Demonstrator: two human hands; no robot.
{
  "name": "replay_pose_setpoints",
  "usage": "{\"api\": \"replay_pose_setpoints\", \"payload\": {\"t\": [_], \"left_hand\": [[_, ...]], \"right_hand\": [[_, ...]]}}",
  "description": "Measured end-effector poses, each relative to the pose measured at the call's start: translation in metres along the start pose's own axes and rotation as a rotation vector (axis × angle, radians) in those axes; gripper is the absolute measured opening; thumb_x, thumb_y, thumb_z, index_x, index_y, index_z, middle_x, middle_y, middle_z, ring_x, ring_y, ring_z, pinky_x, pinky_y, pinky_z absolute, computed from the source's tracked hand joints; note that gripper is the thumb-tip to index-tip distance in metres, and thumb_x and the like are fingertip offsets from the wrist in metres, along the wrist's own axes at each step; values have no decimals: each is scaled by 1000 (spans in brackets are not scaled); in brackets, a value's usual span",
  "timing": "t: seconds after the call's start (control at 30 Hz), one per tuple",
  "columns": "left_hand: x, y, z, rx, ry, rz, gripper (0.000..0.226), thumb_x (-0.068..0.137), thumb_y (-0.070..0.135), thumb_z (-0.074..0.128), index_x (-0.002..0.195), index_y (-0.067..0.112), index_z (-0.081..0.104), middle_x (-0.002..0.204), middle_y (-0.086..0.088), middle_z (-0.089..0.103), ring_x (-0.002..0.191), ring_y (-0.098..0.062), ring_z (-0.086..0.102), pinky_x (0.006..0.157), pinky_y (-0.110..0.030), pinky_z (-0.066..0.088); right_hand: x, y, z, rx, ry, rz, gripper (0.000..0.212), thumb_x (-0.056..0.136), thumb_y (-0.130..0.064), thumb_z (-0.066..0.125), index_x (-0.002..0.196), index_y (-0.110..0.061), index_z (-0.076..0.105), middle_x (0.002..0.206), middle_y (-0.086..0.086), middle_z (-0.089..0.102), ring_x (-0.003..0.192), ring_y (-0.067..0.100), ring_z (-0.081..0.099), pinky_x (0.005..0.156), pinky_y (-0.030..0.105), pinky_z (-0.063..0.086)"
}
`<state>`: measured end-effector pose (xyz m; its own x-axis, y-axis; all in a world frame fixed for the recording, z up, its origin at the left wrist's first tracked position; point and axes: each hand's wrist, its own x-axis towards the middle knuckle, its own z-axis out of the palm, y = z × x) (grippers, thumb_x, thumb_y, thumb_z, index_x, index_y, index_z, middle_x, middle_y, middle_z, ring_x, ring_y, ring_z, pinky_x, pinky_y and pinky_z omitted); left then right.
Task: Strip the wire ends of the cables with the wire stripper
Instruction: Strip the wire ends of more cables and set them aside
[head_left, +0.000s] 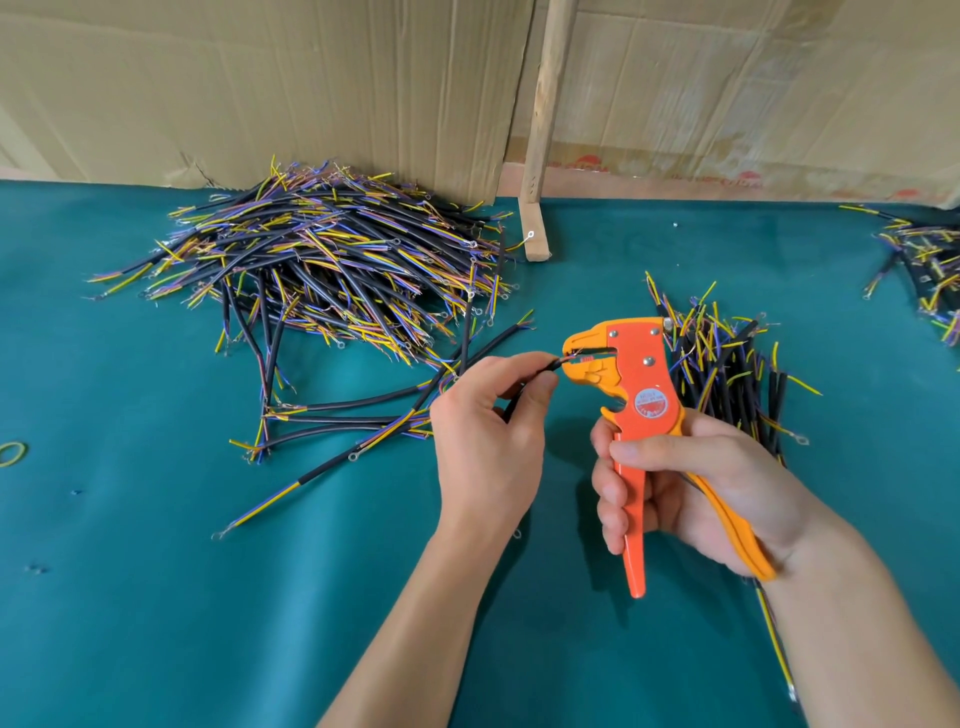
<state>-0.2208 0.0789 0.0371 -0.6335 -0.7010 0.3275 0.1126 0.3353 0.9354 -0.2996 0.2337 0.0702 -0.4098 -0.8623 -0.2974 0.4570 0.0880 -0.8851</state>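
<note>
A big heap of black-sheathed cables with yellow and purple cores (322, 270) is lying far left on the teal mat (130, 597), within reach. The right hand (691, 493) is wrapping its fingers around the orange wire stripper (628, 395), ready to squeeze. The left hand (488, 431) is pinching one thin black cable (540, 368), feeding its end into the open jaws.

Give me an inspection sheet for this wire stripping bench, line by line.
Surface: green mat, small specks on it.
Job's things: orange wire stripper; black cable, its end in the stripper's mouth.
Clutter: rubber band at the left edge.
Grippers: left hand pinches the cable; right hand grips the stripper's handles.
Cables: big pile far left, smaller pile behind the stripper, third pile at the right edge, loose cables between.
Surroundings: cardboard wall, wooden post.
</note>
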Motion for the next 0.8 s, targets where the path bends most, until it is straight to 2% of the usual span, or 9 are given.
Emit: {"api": "replay_pose_setpoints", "payload": {"t": [0.13, 0.37, 0.57, 0.8], "left_hand": [[0, 0, 0, 26, -3, 13, 16, 90, 3, 71, 94, 16, 79, 82, 8, 71, 78, -7, 63, 70, -18, 45], [1, -2, -1, 67, -6, 45, 16, 90, 5, 70, 96, 17, 79, 82, 9, 69, 77, -9, 61, 69, -21, 46], [1, -3, -1, 89, 0, 69, 17, 89, 4, 71, 96, 17, 79, 83, 10, 70, 80, -7, 62, 70, -12, 41], [2, -3, -1, 113, 6, 85, 16, 89, 2, 71, 95, 15, 79, 84, 7, 70, 79, -6, 61, 70, -10, 39]], "right_hand": [[0, 0, 0, -4, 0, 5, 17, 80, -14, 75, 92, -5, 67, 75, 21, 58, 62, 36, 60, 62, 46, 57], [2, 2, 3, -12, 34, -3, 10, 85, -14, 68, 82, -6, 63, 70, 19, 54, 56, 33, 57, 58, 43, 55], [1, 1, 3, -23, 33, 4, 14, 84, -15, 72, 86, -5, 63, 72, 21, 55, 57, 35, 57, 58, 45, 55], [3, 2, 6, -8, 64, 23, 15, 84, -17, 71, 83, -5, 62, 68, 20, 54, 54, 34, 56, 55, 45, 53]]}}
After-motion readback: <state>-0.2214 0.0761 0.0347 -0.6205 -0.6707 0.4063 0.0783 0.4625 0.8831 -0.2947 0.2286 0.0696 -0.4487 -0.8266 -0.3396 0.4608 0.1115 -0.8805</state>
